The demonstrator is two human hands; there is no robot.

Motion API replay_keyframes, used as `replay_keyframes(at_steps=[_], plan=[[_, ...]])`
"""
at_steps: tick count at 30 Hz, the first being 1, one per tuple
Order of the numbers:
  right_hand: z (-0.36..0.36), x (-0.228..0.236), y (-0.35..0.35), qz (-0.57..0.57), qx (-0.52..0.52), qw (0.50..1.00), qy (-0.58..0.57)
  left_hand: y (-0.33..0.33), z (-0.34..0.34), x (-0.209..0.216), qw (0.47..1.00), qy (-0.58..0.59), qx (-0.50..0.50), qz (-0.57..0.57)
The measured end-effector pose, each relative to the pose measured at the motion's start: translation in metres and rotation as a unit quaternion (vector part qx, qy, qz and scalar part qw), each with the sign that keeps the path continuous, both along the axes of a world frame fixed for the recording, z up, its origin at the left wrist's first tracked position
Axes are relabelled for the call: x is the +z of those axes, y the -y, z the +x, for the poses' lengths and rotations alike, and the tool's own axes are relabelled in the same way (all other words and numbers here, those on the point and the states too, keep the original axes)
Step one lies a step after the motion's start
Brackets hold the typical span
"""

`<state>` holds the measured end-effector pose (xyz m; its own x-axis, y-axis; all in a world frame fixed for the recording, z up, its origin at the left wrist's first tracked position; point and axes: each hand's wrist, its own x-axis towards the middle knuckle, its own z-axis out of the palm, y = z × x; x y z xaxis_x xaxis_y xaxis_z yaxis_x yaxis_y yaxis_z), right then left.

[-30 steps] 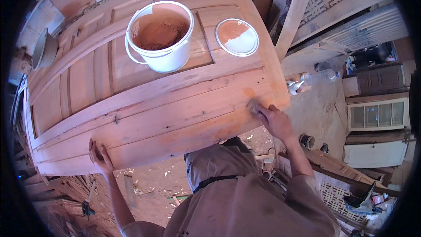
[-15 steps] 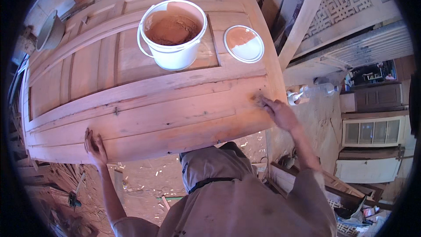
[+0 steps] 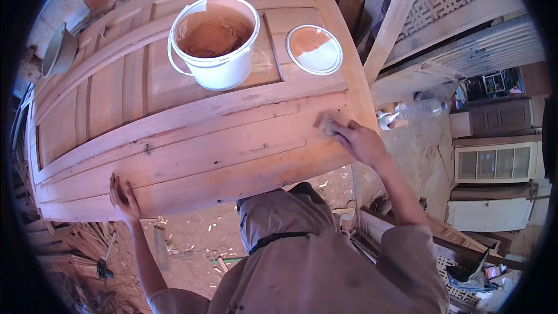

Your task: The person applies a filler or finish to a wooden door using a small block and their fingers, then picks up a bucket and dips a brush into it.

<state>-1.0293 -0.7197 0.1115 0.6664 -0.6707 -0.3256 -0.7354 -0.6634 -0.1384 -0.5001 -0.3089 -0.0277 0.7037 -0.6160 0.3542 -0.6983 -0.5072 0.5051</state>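
A large panelled wooden door (image 3: pixel 174 139) lies flat in front of me, with gaps, nail holes and dark marks along its near boards. My left hand (image 3: pixel 124 200) rests on its near edge at the left, fingers stretched out and holding nothing. Toward the right end, my right hand (image 3: pixel 363 142) is closed on a small flat grey-brown piece (image 3: pixel 330 124), blurred and pressed to the wood; its exact kind does not show. A white bucket (image 3: pixel 224 72) of reddish-brown paste stands on the door. Right of it lies its round white lid (image 3: pixel 325 60), partly smeared with that paste.
A grey bowl-like pan (image 3: pixel 60 52) sits at the door's far left. Leaning boards (image 3: pixel 395 23) and a clear plastic bottle (image 3: pixel 429 107) are beyond the right end. Wood chips litter the floor (image 3: pixel 197 235); a glazed frame (image 3: pixel 494 163) stands at the right.
My right hand has moved left and slightly up across the board with the flat piece. My left hand stays on the near edge. The whole view has shifted slightly.
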Motion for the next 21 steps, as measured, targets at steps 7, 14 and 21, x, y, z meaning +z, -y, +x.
replay_keyframes(at_steps=[7, 14, 21], plan=[[0.003, -0.005, 0.035, 0.011, 0.077, 0.993, -0.085, -0.003, 0.003, -0.001, 0.999, 0.023, -0.025, -0.012], [-0.027, 0.012, 0.041, 0.033, 0.015, 0.990, -0.138, -0.002, 0.001, 0.005, 1.000, 0.019, -0.003, -0.001], [-0.045, -0.046, 0.005, -0.033, -0.120, 0.974, 0.189, -0.001, 0.002, -0.001, 1.000, 0.007, 0.007, -0.007]])
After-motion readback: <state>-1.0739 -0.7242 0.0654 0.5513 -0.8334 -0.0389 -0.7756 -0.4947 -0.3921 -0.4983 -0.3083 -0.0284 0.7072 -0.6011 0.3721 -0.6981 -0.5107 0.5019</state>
